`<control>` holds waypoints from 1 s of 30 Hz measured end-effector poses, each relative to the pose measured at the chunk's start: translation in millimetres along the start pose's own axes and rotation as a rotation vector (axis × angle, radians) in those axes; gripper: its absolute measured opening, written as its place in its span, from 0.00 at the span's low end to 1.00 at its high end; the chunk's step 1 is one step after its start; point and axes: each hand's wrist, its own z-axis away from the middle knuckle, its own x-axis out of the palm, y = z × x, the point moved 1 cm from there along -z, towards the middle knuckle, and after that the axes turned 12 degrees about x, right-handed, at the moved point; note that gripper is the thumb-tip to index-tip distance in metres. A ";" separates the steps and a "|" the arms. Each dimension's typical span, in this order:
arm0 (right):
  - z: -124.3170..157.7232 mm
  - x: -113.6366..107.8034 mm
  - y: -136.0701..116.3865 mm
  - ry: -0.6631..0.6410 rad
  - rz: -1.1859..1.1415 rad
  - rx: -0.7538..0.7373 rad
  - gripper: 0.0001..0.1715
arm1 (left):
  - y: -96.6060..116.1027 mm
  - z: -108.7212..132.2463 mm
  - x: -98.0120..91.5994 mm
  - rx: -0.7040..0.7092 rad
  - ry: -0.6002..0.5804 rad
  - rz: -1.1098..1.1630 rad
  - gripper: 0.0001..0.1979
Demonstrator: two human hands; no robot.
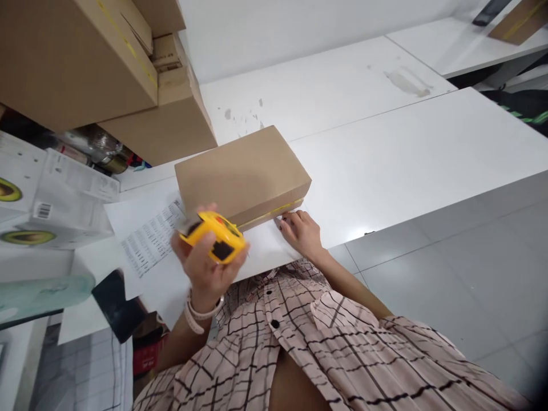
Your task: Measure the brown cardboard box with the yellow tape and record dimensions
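A brown cardboard box point(242, 174) lies on the white table point(385, 154) near its front edge. My left hand point(203, 268) is closed round a yellow tape measure point(214, 234), lifted in front of the box's left corner. Its yellow blade point(269, 214) runs along the lower front edge of the box. My right hand point(302, 231) rests on the table at the box's right front corner, its fingertips pinched on the end of the blade.
Large cardboard boxes point(98, 68) are stacked at the upper left. White product boxes with avocado pictures point(47, 205) sit at the left. A printed sheet point(149, 240) lies under the box's left side. Another carton point(520, 20) stands on a far table.
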 end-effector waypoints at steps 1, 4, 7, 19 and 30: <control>-5.7 3.1 -0.7 -0.038 0.065 0.019 0.21 | -3.9 -15.6 -2.2 0.070 0.013 -0.112 0.40; -17.1 7.1 -5.6 -0.107 0.181 0.055 0.20 | -17.6 -49.6 3.1 0.154 -0.127 -0.292 0.27; -20.7 7.2 -9.0 -0.127 0.217 0.091 0.19 | -29.7 -59.7 16.2 0.138 -0.322 -0.310 0.26; -21.3 2.7 -4.1 -0.162 0.229 0.222 0.17 | -46.8 -42.9 11.5 -0.037 -0.211 -0.420 0.34; -6.8 -20.5 34.2 0.120 -0.838 0.325 0.19 | -29.3 -37.3 35.0 0.101 -0.218 -0.321 0.30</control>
